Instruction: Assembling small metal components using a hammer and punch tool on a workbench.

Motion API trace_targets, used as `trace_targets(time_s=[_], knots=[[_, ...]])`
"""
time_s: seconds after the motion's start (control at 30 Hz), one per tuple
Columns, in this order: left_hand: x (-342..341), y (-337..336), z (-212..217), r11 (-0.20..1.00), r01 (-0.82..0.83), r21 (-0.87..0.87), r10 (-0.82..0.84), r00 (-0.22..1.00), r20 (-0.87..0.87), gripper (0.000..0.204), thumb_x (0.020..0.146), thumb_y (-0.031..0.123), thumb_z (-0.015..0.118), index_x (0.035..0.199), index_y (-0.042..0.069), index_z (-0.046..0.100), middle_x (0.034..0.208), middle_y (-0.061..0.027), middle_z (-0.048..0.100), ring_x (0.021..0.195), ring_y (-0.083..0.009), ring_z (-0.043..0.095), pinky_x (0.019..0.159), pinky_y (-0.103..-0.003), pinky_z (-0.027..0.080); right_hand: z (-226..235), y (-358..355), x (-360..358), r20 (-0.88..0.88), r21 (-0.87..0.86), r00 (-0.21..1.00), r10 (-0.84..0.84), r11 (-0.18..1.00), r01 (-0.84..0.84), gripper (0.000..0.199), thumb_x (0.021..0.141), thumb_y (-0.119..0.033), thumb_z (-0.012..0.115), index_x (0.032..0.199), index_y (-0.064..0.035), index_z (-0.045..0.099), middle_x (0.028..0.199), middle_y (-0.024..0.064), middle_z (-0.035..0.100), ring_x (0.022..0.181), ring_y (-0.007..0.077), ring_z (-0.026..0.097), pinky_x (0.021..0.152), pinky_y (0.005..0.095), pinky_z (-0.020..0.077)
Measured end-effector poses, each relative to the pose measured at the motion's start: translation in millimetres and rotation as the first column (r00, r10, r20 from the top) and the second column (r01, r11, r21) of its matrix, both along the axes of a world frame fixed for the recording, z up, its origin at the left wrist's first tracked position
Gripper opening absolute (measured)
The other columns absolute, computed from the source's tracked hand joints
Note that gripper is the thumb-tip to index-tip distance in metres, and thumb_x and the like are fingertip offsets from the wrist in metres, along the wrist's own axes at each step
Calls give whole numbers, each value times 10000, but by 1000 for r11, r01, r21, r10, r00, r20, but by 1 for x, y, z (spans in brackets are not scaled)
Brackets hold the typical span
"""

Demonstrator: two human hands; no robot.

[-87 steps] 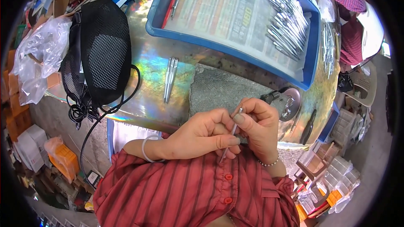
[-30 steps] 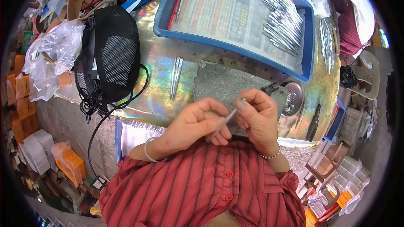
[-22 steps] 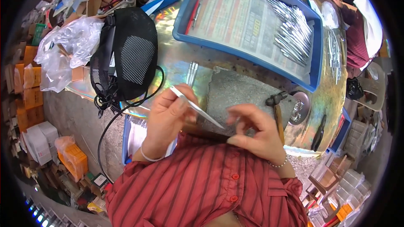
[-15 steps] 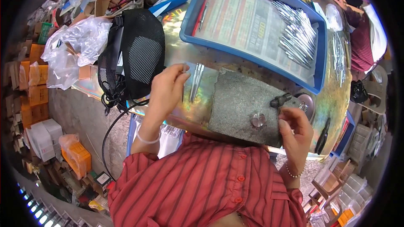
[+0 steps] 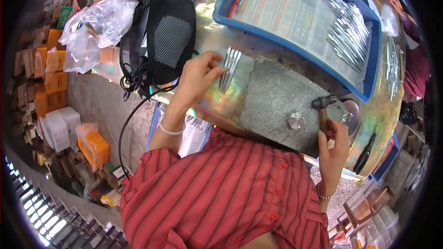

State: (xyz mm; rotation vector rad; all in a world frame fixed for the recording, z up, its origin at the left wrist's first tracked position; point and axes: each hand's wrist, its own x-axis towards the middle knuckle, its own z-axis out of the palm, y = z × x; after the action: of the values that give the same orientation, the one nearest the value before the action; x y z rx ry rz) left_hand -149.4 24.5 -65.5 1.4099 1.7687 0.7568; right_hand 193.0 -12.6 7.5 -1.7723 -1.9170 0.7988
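My left hand point(image 5: 199, 74) is over the table with thumb and forefinger pinched at the leftmost of several slim silver metal tools point(image 5: 234, 64). These taper toward the near end like tweezers and lie side by side. My right hand point(image 5: 334, 142) grips the short wooden handle of a small hammer point(image 5: 324, 119); its dark head rests over the right part of a grey metal block point(image 5: 272, 93). Left of the hammer, a round shiny metal disc point(image 5: 296, 120) sits on the block.
Behind the block stands a blue tray point(image 5: 295, 42) holding many similar silver tools point(image 5: 348, 32). A black mesh bag point(image 5: 171, 32) with a cable is at left. Right of the block are a round dish point(image 5: 351, 113) of small metal parts and black-handled pliers point(image 5: 365, 154). Another person's sleeve point(image 5: 416, 71) shows far right.
The view has shifted, so the table appears higher and further right. My left hand has come closer to the row of silver tools, where more now show. The hammer's wooden handle has come into sight.
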Motion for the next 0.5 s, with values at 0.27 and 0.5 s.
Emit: trace_targets(time_s=[0.27,0.5], knots=[[9,-51,10,977,165,132,-127,957,-259,322,690,111,701,973,32,570,883,-107,540,724,-291,564,610,-351,454,-5,-4,-2,206,67,978,42,996,-57,364,767,-20,579,1113,8,472,1034,143,482,902,287,506,790,330,417],[14,-42,10,981,164,102,-131,953,-272,268,705,128,688,931,40,575,863,-101,545,735,-286,568,626,-358,444,-5,-2,0,237,74,971,20,997,-38,304,785,9,519,1083,19,463,1019,177,464,925,364,487,807,354,401]])
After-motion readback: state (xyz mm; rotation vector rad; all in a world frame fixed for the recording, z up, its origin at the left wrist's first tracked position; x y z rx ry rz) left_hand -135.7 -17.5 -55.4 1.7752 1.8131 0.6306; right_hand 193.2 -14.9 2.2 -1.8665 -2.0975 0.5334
